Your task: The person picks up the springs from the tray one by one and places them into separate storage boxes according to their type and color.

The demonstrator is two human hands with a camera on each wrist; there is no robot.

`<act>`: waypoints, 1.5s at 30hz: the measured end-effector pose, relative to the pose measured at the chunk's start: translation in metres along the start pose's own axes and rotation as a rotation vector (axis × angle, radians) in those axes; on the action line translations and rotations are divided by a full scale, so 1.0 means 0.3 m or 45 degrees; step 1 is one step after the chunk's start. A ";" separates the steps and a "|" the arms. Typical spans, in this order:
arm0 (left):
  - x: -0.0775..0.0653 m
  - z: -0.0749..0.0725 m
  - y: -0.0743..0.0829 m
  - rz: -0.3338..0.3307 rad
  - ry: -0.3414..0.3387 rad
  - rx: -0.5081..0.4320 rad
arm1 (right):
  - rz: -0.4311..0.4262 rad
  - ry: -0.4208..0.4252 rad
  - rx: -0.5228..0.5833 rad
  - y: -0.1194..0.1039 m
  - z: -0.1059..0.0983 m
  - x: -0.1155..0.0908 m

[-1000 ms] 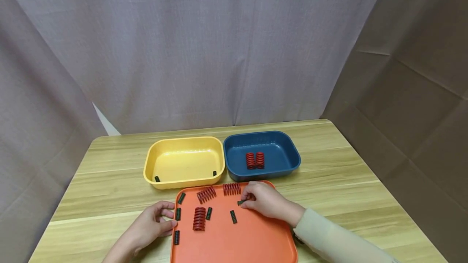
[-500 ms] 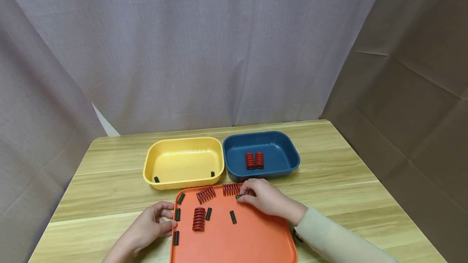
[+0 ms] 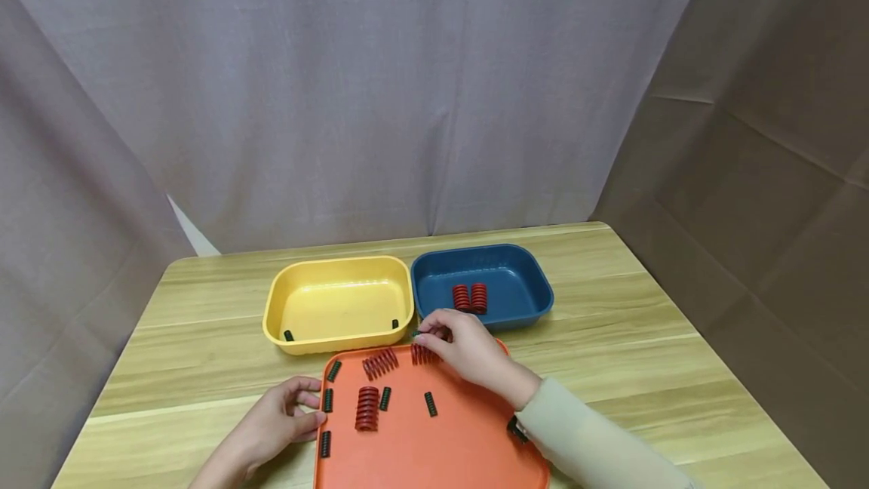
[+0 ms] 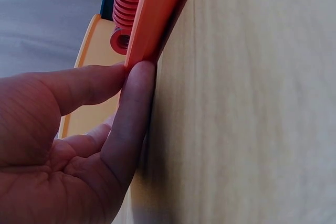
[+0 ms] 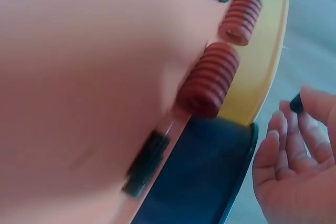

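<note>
My left hand (image 3: 281,417) pinches the left rim of the orange tray (image 3: 434,459) between thumb and fingers, clearly seen in the left wrist view. Thumb and fingertips of my right hand (image 3: 468,345) pinch a small dark green spring (image 5: 297,103), raised over the tray's far edge near the yellow bin (image 3: 346,296). Larger red springs (image 3: 366,408) lie on the tray, one of them partly hidden by the right hand. Several small dark green springs (image 3: 431,404) also lie there, some along the left rim.
Beside the yellow bin stands a blue bin (image 3: 516,285) with two red springs (image 3: 478,298) inside. Two small dark springs (image 3: 288,336) lie in the yellow bin. A dark piece (image 3: 517,429) shows at the tray's right edge by the sleeve. Curtains hang behind the wooden table (image 3: 204,368).
My right hand has lifted the small green spring off the tray and carried it forward and left, toward the gap between the bins. The left hand stays at the tray rim.
</note>
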State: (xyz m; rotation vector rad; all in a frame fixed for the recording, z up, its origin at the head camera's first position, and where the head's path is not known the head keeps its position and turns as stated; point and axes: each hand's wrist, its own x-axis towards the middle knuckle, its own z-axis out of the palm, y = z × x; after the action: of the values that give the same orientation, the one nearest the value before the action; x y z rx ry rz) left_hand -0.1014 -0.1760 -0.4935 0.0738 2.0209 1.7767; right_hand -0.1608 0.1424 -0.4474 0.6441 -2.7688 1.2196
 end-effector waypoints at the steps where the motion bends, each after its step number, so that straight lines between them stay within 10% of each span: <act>1: 0.000 0.000 -0.001 -0.002 0.002 -0.001 | 0.000 0.022 0.017 -0.007 0.008 0.006; 11: -0.008 -0.006 -0.010 -0.013 0.007 -0.001 | 0.084 0.196 0.104 -0.065 0.082 0.082; 45: 0.005 0.000 -0.006 -0.025 0.022 -0.008 | 0.031 0.042 -0.275 -0.122 0.219 0.287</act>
State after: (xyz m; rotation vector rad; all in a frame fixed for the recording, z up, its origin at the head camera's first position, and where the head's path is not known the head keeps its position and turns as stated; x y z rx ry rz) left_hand -0.1022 -0.1758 -0.4958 0.0366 2.0211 1.7769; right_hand -0.2170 0.0430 -0.4492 0.5668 -2.8336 0.9069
